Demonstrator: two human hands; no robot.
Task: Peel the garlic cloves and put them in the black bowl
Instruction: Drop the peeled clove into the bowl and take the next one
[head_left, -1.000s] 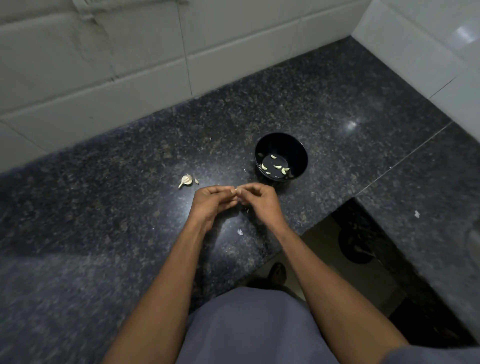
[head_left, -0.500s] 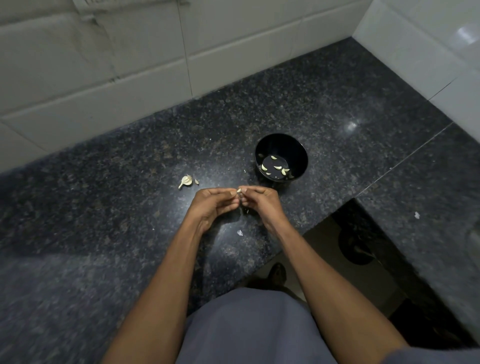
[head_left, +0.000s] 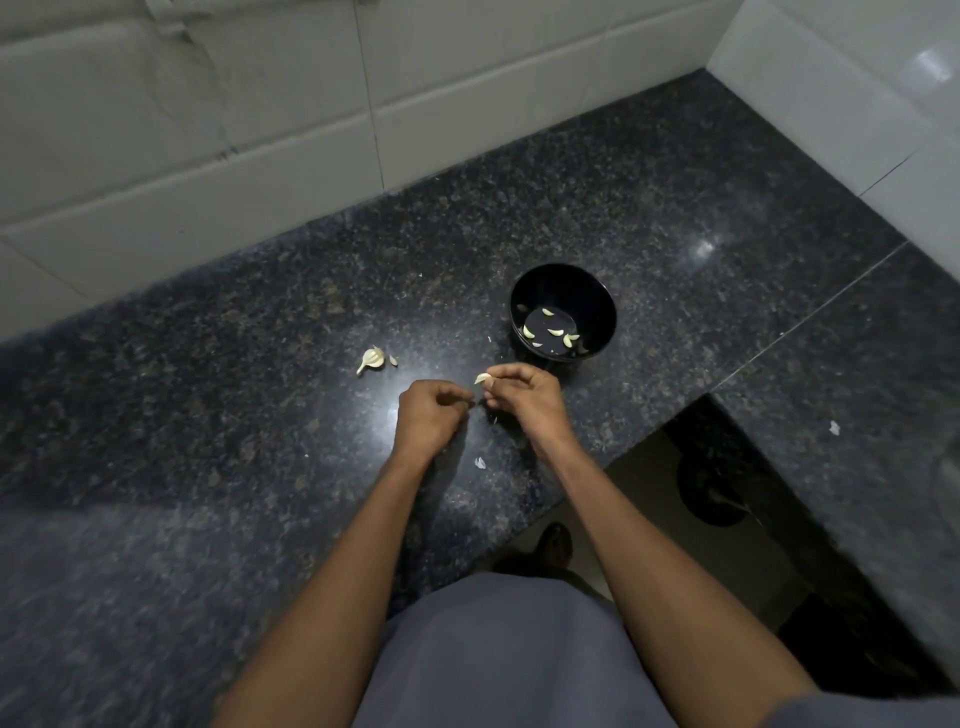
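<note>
My right hand (head_left: 524, 402) pinches a pale garlic clove (head_left: 483, 378) at its fingertips, just above the dark granite counter (head_left: 675, 234). My left hand (head_left: 431, 415) sits close beside it with curled fingers; whether it holds a bit of skin I cannot tell. The black bowl (head_left: 597, 301) stands just beyond my right hand, with several peeled cloves (head_left: 553, 332) lying in its bottom. A leftover piece of garlic bulb (head_left: 371, 359) lies on the counter to the left of the hands.
Small scraps of white skin (head_left: 480, 462) lie on the counter near my wrists. White tiled walls (head_left: 260, 130) close the back and right. The counter's edge drops to the floor at the lower right, where another counter slab (head_left: 857, 389) runs alongside.
My hands have drawn slightly apart. The clove, earlier hidden between both sets of fingertips, now shows in my right hand alone.
</note>
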